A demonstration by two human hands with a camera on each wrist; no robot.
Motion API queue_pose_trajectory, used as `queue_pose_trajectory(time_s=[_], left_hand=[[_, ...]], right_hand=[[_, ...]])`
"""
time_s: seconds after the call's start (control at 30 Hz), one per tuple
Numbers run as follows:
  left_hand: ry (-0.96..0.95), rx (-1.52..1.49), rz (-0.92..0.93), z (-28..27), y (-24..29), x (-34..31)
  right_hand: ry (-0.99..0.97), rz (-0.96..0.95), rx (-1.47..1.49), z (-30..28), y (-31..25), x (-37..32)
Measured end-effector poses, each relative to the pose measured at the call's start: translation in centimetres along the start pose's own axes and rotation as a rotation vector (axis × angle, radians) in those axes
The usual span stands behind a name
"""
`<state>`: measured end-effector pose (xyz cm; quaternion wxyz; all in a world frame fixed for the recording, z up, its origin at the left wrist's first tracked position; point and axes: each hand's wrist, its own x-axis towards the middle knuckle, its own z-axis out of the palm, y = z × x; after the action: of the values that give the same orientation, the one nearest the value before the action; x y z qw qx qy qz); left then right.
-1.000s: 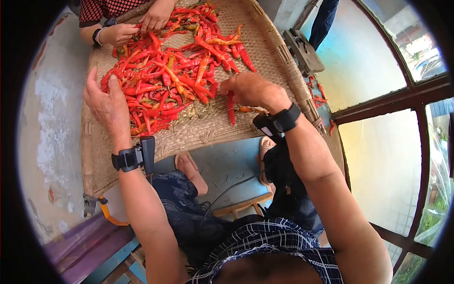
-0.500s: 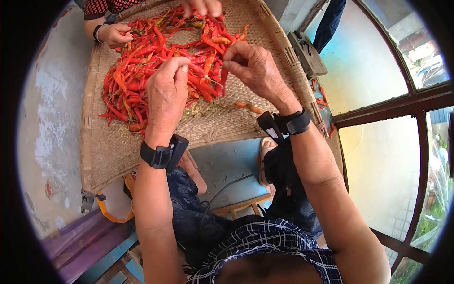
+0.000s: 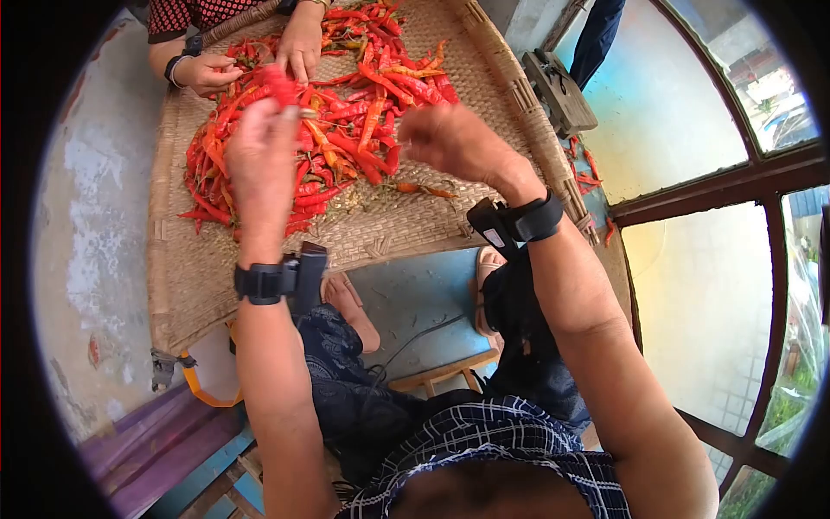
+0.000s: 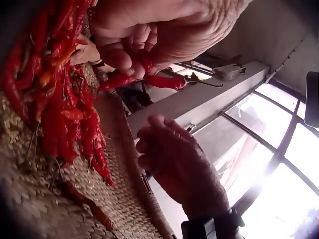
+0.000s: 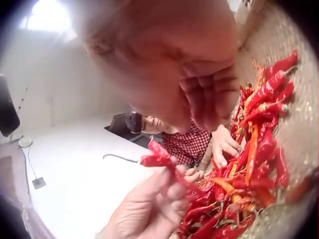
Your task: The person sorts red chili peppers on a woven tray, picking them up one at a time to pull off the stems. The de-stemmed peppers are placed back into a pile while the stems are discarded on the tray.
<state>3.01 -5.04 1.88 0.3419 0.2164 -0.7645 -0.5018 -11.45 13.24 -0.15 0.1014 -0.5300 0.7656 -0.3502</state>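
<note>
My left hand is raised over the pile, blurred by motion. Its thumb and fingers pinch red chili peppers, one with a long thin stem pointing away from the hand. My right hand hovers at the pile's right side, fingers loosely bent and nothing seen between them. Beneath both hands lies a heap of red chili peppers, some orange or yellowish. One shrivelled brownish-orange pepper lies apart, nearer the tray's front edge.
The peppers lie on a large woven tray with a raised rim. Across from me another person's hands work at the far side of the heap. A wooden stool stands below, and windows line the right.
My left hand went from the heap's left side to its middle, then back leftward with peppers. My right hand, earlier holding a red pepper, now appears without one. The other person's hand returned to the heap.
</note>
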Motion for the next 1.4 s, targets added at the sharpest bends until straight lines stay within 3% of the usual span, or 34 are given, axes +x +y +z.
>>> queue_pose_trajectory(time_s=[0.03,0.07,0.1,0.17,0.3,0.37,0.43,0.5,0.6,0.67,0.7,0.77,0.83,0.9,1.0,1.13,1.23,1.3,1.4], left_hand=[[0.111,0.169,0.008,-1.6,-0.1,0.8],[0.186,0.179,0.053,-3.4,-1.2,1.7],[0.314,0.352,0.107,-4.3,-0.3,1.4],[0.554,0.808,0.406,-6.5,-2.0,2.1],[0.699,1.062,0.47,-6.3,-1.7,1.7],[0.529,0.999,0.601,-3.9,0.0,0.9],[0.163,0.765,0.589,-1.6,1.2,-0.2],[-0.112,0.478,0.547,1.5,1.5,-2.2],[-0.261,0.482,0.61,3.0,0.9,-3.1],[-0.359,0.402,0.327,2.8,1.0,-3.0],[-0.359,0.402,0.328,2.4,1.2,-2.7],[-0.114,0.455,0.297,0.7,1.6,-1.7],[0.066,0.509,0.192,-1.8,1.8,-0.5],[0.255,0.517,0.168,-4.2,0.5,0.6],[0.315,0.551,0.147,-6.0,-0.7,0.9],[0.213,0.553,0.149,-5.1,-0.9,0.7],[-0.014,0.364,0.132,-2.9,-0.4,-0.1],[-0.214,0.267,0.036,-1.0,0.0,-1.0],[-0.279,0.175,0.185,1.7,-0.2,-2.4]], right_hand=[[-0.224,-0.002,-0.232,0.4,0.2,-0.3],[-0.33,0.16,-0.291,1.2,-0.1,-0.4],[-0.329,0.162,-0.289,1.3,-0.2,-0.5],[-0.34,0.103,-0.396,1.5,-0.5,-0.4],[-0.448,0.095,-0.441,1.7,-0.1,0.4],[-0.285,0.056,-0.252,0.8,0.6,0.3],[-0.2,-0.025,-0.106,0.0,0.7,0.1],[-0.137,-0.023,0.228,-0.5,-0.2,0.2],[-0.142,-0.039,0.446,-0.2,-0.5,0.5],[-0.123,-0.021,0.558,-0.1,-0.9,0.8],[-0.066,0.005,0.584,0.0,-0.8,0.9],[-0.002,0.034,0.607,0.3,-0.3,0.9],[0.004,0.002,-0.032,1.3,0.7,0.8],[-0.083,-0.033,-0.107,2.8,1.2,0.7],[-0.23,0.07,-0.413,4.4,0.7,0.6],[-0.225,0.01,-0.364,4.1,0.8,1.1],[-0.212,0.001,-0.257,2.4,1.2,1.1],[-0.195,0.028,0.196,1.2,1.3,1.2],[-0.301,0.113,0.355,-0.2,-0.3,1.0]])
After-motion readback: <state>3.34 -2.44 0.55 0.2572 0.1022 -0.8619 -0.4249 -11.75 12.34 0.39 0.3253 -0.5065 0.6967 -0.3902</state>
